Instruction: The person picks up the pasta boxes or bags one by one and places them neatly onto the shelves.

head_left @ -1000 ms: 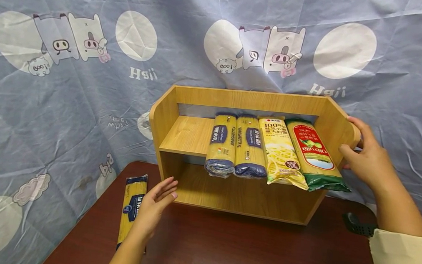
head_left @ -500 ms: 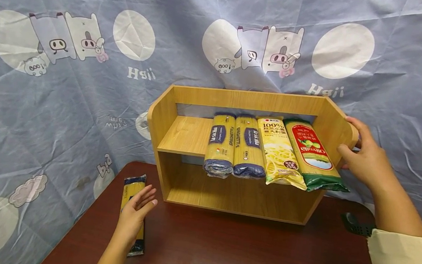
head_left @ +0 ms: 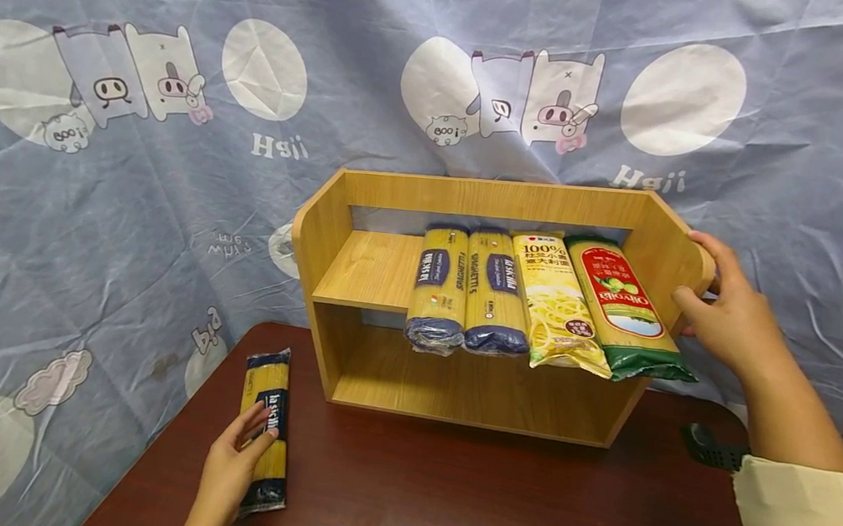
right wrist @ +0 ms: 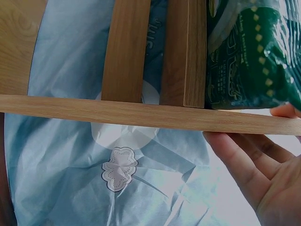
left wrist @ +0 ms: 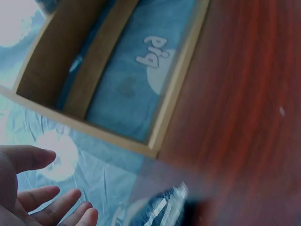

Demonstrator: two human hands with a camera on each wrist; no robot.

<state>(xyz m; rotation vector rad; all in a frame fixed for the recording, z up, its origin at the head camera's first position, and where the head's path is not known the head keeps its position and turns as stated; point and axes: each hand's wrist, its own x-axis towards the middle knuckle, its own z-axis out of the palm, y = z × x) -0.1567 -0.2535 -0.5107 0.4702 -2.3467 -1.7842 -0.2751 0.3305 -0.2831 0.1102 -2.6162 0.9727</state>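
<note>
A yellow spaghetti pack with a dark blue label lies on the table at left. My left hand, fingers spread and loosely bent, overlaps its left side in the head view; the left wrist view shows nothing between thumb and fingers. At the right, my right hand grips the side panel of a wooden two-tier shelf, thumb on one face and fingers on the other. On the upper tier lie two blue-labelled spaghetti packs, a yellow noodle pack and a red-and-green pasta pack, side by side.
The shelf stands on a dark red-brown table. Behind it hangs a blue-grey cloth with cartoon pigs. A black strap-like object lies at the table's right. The packs' front ends overhang the upper board.
My left hand has moved left and down, away from the shelf's lower left corner to the spaghetti pack on the table. My right hand keeps its grip on the side panel.
</note>
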